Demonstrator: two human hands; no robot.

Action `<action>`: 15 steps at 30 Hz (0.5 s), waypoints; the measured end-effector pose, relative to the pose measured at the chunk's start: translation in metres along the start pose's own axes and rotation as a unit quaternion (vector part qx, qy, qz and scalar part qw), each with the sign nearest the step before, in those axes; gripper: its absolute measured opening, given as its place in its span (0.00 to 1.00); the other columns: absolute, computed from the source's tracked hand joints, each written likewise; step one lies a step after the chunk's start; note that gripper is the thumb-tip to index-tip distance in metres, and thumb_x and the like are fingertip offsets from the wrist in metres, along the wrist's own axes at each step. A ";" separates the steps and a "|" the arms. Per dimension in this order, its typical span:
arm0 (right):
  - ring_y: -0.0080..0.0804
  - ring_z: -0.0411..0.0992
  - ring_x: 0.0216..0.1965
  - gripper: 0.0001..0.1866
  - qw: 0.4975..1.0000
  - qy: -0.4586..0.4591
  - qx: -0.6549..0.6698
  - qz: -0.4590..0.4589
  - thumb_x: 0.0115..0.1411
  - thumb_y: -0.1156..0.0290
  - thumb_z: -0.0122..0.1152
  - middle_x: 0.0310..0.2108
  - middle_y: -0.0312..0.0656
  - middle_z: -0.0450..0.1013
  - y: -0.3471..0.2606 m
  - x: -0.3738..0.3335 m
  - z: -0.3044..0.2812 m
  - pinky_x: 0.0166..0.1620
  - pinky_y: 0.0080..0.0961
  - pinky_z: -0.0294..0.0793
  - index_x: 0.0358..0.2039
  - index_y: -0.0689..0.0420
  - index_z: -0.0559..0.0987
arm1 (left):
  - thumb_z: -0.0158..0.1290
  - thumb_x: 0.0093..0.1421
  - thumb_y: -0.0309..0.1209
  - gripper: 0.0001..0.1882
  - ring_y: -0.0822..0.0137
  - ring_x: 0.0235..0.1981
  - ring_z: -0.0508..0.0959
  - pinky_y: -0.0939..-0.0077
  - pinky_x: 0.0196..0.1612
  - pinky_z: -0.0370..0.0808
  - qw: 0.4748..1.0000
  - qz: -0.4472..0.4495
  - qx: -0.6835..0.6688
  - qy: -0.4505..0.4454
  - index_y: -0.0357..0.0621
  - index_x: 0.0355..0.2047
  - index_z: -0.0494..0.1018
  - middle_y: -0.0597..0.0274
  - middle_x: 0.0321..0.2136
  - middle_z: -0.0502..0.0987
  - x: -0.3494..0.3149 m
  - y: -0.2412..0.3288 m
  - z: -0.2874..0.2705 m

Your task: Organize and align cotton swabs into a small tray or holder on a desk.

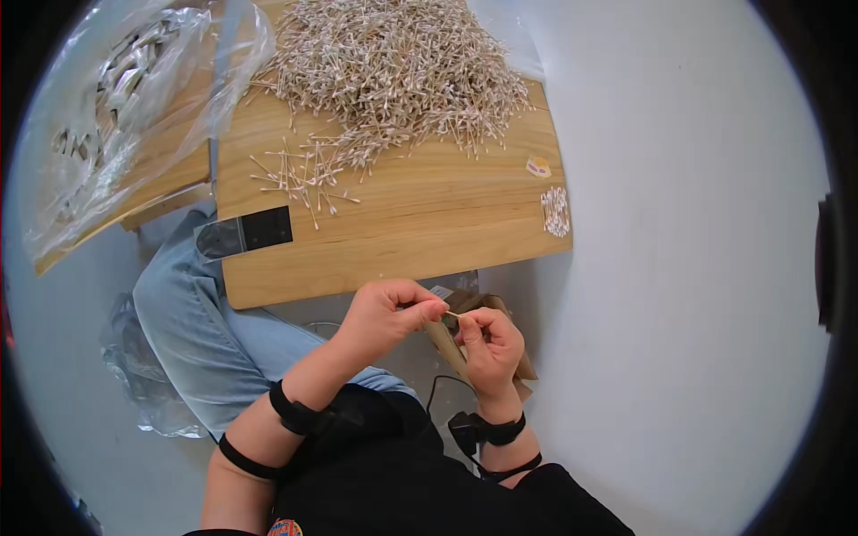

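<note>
A thin, pale stick, likely a cotton swab (453,314), spans the gap between my hands just off the table's near edge. My left hand (396,314) pinches one end between thumb and fingers. At the other end, the fingertips of my right hand (491,347) are closed on it; whether its tips carry cotton is hidden by my fingers. On the wooden table (402,223) lies a big heap of cotton swabs (393,76), with a loose scatter of swabs (308,179) at its near left. A small neat bundle of swabs (555,212) rests by the right edge.
Under my hands stands an opened brown cardboard box (523,357). A clear plastic bag of small packs (116,98) covers the left side. A dark flat packet (266,229) lies on the table's left edge, and a small printed sticker (538,167) sits near the bundle.
</note>
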State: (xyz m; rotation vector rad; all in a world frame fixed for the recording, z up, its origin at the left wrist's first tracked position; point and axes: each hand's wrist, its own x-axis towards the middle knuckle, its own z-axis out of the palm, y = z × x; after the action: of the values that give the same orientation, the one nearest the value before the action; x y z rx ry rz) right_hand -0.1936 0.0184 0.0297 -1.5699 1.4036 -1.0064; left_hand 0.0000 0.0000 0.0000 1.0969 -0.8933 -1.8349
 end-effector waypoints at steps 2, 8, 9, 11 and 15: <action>0.21 0.69 0.23 0.11 1.000 -0.003 0.003 0.010 0.68 0.68 0.64 0.22 0.36 0.73 0.000 -0.001 0.000 0.29 0.19 0.66 0.31 0.61 0.79 | 0.62 0.64 0.29 0.06 0.76 0.30 0.77 0.80 0.35 0.75 1.000 0.022 0.020 0.007 0.40 0.37 0.84 0.64 0.29 0.83 -0.001 0.001 0.001; 0.17 0.68 0.25 0.10 0.996 -0.020 0.038 0.074 0.68 0.70 0.64 0.23 0.33 0.73 0.004 0.002 0.004 0.29 0.17 0.66 0.31 0.61 0.79 | 0.63 0.62 0.28 0.09 0.71 0.32 0.79 0.76 0.36 0.75 0.990 0.109 0.090 0.002 0.40 0.41 0.83 0.61 0.31 0.82 0.001 0.007 -0.002; 0.17 0.67 0.25 0.09 0.993 -0.006 0.067 0.096 0.68 0.70 0.64 0.23 0.33 0.73 0.009 0.005 0.008 0.29 0.17 0.66 0.31 0.61 0.79 | 0.63 0.62 0.28 0.09 0.67 0.34 0.79 0.73 0.38 0.76 0.975 0.148 0.159 0.043 0.40 0.42 0.82 0.58 0.32 0.82 0.004 -0.002 -0.008; 0.16 0.67 0.25 0.09 0.982 0.020 0.123 0.139 0.68 0.71 0.65 0.23 0.33 0.73 0.027 0.018 0.020 0.30 0.16 0.67 0.32 0.62 0.79 | 0.62 0.61 0.26 0.11 0.58 0.38 0.80 0.68 0.41 0.76 0.922 0.224 0.292 0.123 0.41 0.44 0.81 0.54 0.35 0.81 0.017 -0.036 -0.034; 0.20 0.69 0.26 0.04 0.998 -0.007 -0.032 0.045 0.62 0.76 0.67 0.26 0.35 0.72 0.093 0.046 0.045 0.31 0.19 0.69 0.33 0.62 0.81 | 0.60 0.58 0.24 0.12 0.46 0.46 0.76 0.56 0.48 0.75 0.780 0.286 0.451 0.327 0.39 0.44 0.78 0.47 0.42 0.77 0.042 -0.073 -0.112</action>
State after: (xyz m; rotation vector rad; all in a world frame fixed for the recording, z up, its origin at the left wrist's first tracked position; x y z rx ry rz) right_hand -0.1833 -0.0325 -0.0707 -1.5421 1.4964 -0.9028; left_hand 0.0697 -0.0244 -0.1193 1.6271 -1.4805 -0.3730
